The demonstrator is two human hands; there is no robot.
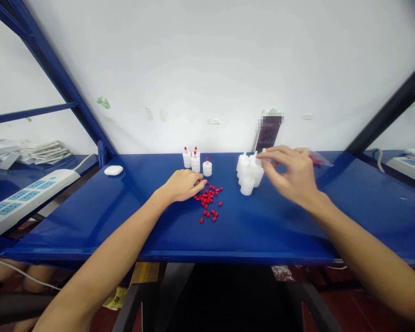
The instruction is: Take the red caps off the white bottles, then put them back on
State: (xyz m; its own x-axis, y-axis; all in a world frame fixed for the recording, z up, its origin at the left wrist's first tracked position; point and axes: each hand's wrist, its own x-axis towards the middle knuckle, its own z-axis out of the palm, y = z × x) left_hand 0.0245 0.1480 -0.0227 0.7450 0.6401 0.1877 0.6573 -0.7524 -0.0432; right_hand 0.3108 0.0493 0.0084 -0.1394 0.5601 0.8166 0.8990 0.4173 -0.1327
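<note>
The left hand (184, 185) was low over the blue tabletop (280, 237), left of centre, with its fingertips at the far left edge of a loose scatter of red caps (206, 198). Its fingers curled downward, and I could not tell whether they had closed on a cap. Most of the red caps lay heaped together, while a few sat apart toward the near side. Just beyond that hand stood four white capped bottles (195, 164), upright, each with a red tip; three were grouped and one stood slightly to the right. Farther right, the uncapped bottles (247, 171) stood in a tight cluster, some showing bare white nozzles. The right hand (290, 173) reached in from the right side of that cluster, its thumb and forefinger at the top of the rightmost bottle; whether they were clamped on its nozzle could not be told. Behind the cluster, a dark-screened phone (269, 133) leaned near the white wall (207, 69). A clear plastic bag (321, 159) with something red inside lay beyond the right hand, and a small white case (113, 170) rested at the far left.
</note>
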